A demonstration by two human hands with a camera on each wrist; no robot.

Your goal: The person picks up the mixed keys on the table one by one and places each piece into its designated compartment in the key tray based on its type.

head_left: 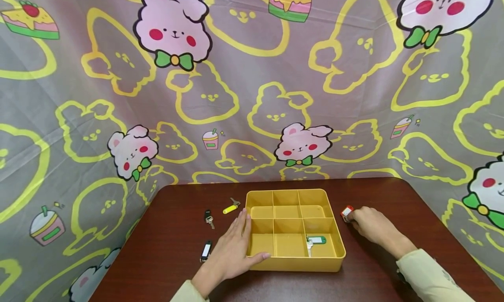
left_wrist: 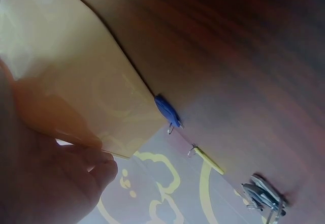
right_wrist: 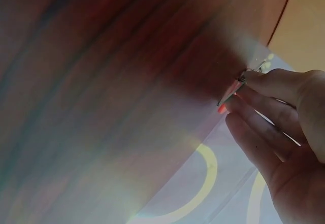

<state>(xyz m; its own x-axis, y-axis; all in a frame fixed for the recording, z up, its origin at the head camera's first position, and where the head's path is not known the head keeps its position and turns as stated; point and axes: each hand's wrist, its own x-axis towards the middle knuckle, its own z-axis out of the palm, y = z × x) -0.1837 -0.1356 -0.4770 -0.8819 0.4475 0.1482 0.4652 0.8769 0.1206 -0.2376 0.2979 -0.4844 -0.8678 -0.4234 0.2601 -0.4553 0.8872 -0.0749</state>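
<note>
A yellow box (head_left: 295,264) with six compartments stands on the brown table. My left hand (head_left: 232,245) rests along its left wall, fingers straight and thumb over the front rim. To the right of the box, my right hand (head_left: 372,225) pinches a red key tag (head_left: 347,211) by its ring end; in the right wrist view the red tag (right_wrist: 222,108) lies at the thumb and fingertips. A green key tag (head_left: 316,240) with a silver key (head_left: 309,248) lies in the front right compartment.
Left of the box lie a yellow key tag (head_left: 230,209) with a key, a black-headed key (head_left: 208,219) and a black key tag (head_left: 206,251). The left wrist view shows a blue key tag (left_wrist: 167,111) by the box. A patterned curtain (head_left: 252,105) encloses the table.
</note>
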